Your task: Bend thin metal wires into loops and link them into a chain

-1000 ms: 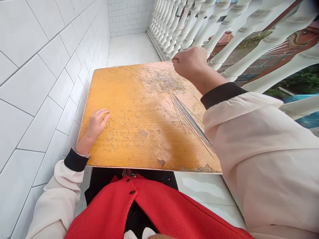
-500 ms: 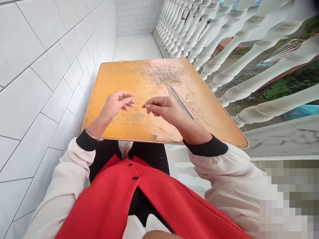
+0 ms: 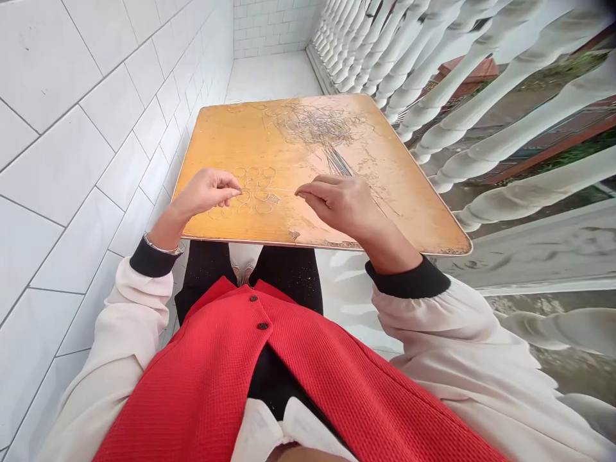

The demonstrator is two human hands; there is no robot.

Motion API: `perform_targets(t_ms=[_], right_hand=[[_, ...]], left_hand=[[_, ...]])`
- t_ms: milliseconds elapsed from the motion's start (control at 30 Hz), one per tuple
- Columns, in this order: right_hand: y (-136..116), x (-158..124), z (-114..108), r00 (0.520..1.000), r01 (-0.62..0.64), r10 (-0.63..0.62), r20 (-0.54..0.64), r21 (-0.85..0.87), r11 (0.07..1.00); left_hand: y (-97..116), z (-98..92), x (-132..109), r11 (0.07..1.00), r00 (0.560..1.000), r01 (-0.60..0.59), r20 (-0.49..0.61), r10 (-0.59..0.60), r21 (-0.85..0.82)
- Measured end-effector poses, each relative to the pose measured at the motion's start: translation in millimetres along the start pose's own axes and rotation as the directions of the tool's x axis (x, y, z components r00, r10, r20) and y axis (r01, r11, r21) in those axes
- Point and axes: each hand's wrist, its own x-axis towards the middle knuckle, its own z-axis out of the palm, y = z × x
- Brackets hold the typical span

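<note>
A pale, thin wire (image 3: 274, 190) runs nearly straight across the gap between my two hands, above the table (image 3: 216, 141). Its left end is pinched in my left hand (image 3: 206, 192), between thumb and fingertips. My right hand (image 3: 344, 202) grips the other end with its fingers pressed together. Below and between the hands lie several thin wire rings (image 3: 264, 207), set out in loose rows on the orange tabletop. A small brownish patch (image 3: 272, 199) shows beside the rings.
A tangled heap of thin wires (image 3: 322, 125) lies at the table's far side. Nearer is a bundle of straight wires (image 3: 339, 162), partly hidden by my right hand. A white tiled wall (image 3: 91, 122) stands on the left, a white balustrade (image 3: 462, 160) on the right.
My hands have moved apart, left hand leftward and right hand rightward, and the wire now shows stretched between them. The table sits slightly higher in view, and more rings are visible.
</note>
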Motion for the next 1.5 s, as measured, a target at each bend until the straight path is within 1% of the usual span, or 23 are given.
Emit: perform_targets(t_ms=[67, 133, 267, 333, 433, 500, 600, 700, 767, 900, 967, 1000, 1067, 1133, 1200, 1233, 1333, 1433, 1500], right_hand=[[1, -1, 1, 1.000, -0.022, 0.022, 0.010, -0.018, 1.000], [-4, -1, 4, 0.997, -0.059, 0.060, 0.041, -0.025, 0.998], [-27, -1, 19, 0.985, -0.125, 0.129, 0.114, -0.034, 0.992], [-39, -4, 30, 0.984, -0.138, 0.140, 0.112, -0.025, 0.990], [-46, -12, 39, 0.992, -0.071, 0.069, 0.110, 0.022, 0.997], [-44, -17, 38, 0.989, 0.007, -0.013, 0.150, 0.046, 0.999], [-36, -23, 30, 0.955, 0.112, -0.120, 0.270, 0.044, 0.993], [-33, -26, 25, 0.919, 0.177, -0.175, 0.354, 0.027, 0.984], [-33, -27, 25, 0.921, 0.180, -0.171, 0.351, 0.008, 0.984], [-31, -25, 26, 0.941, 0.172, -0.152, 0.303, -0.043, 0.984], [-26, -23, 24, 0.937, 0.188, -0.164, 0.308, -0.052, 0.981], [-23, -21, 23, 0.932, 0.201, -0.177, 0.318, -0.044, 0.979], [-16, -18, 21, 0.916, 0.223, -0.207, 0.343, -0.008, 0.975], [-12, -16, 20, 0.906, 0.231, -0.225, 0.359, 0.027, 0.973], [-10, -14, 20, 0.903, 0.231, -0.230, 0.363, 0.042, 0.972], [-10, -13, 19, 0.905, 0.226, -0.228, 0.360, 0.047, 0.973], [-13, -13, 17, 0.919, 0.180, -0.195, 0.343, 0.075, 0.981], [-15, -14, 16, 0.927, 0.133, -0.150, 0.343, 0.073, 0.988], [-14, -15, 15, 0.929, 0.123, -0.132, 0.345, 0.049, 0.991]], left_hand=[[-1, 2.5, 0, 1.000, 1.000, -0.003, 0.015, 0.003, 0.001], [-4, 10.0, 1, 1.000, 1.000, 0.009, 0.001, -0.009, -0.013], [-10, 38.3, 1, 0.998, 0.996, 0.026, -0.089, -0.032, -0.060], [-15, 54.2, -1, 0.994, 0.993, 0.049, -0.101, -0.059, -0.100], [-25, 69.8, -9, 0.991, 0.990, 0.086, -0.105, -0.097, -0.102], [-32, 72.2, -18, 0.996, 0.991, 0.076, -0.108, -0.081, -0.054], [-40, 67.8, -31, 0.996, 0.998, 0.027, -0.062, -0.022, 0.080], [-43, 62.0, -41, 0.983, 1.000, -0.030, 0.009, 0.028, 0.181], [-42, 59.7, -45, 0.979, 1.000, -0.028, 0.009, 0.026, 0.202], [-41, 57.6, -48, 0.966, 0.997, 0.030, -0.073, -0.011, 0.257], [-40, 55.7, -48, 0.951, 0.998, 0.021, -0.068, 0.000, 0.308], [-40, 54.1, -48, 0.941, 0.999, -0.004, -0.038, 0.018, 0.340], [-39, 49.0, -45, 0.913, 0.995, -0.093, 0.081, 0.066, 0.398], [-37, 41.2, -41, 0.890, 0.973, -0.181, 0.210, 0.099, 0.418], [-34, 31.6, -36, 0.896, 0.959, -0.196, 0.267, 0.091, 0.398], [-32, 26.8, -34, 0.904, 0.958, -0.183, 0.276, 0.076, 0.386], [-26, 15.3, -30, 0.912, 0.970, -0.141, 0.240, 0.049, 0.385], [-24, 10.8, -31, 0.904, 0.978, -0.143, 0.198, 0.066, 0.403], [-24, 10.4, -32, 0.895, 0.976, -0.163, 0.202, 0.084, 0.416]])
